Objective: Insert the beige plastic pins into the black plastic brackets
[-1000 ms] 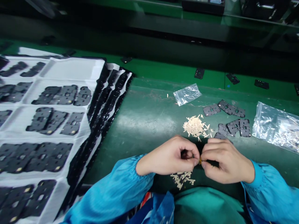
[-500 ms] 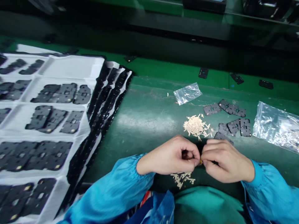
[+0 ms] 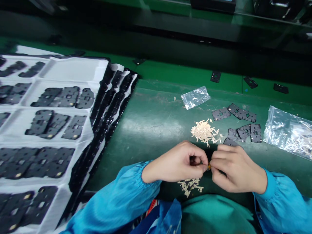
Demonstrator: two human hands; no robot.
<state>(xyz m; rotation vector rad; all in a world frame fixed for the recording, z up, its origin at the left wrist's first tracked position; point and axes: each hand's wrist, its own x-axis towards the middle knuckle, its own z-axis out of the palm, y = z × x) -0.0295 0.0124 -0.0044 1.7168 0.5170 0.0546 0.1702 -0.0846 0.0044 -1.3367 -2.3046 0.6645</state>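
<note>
Over the green table (image 3: 151,143), left fingers (image 3: 200,170) and right fingers (image 3: 216,162) pinch a tiny yellow piece (image 3: 209,166).

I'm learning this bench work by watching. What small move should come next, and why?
Probably easing the right hand slightly away from the left hand: their fingertips meet at a small yellow piece and mostly cover it, so a little room might show how it is held.

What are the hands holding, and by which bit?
A tiny yellow thing, at the fingertips of the left hand and right hand. It's too small to tell which bit they pinch.
</note>
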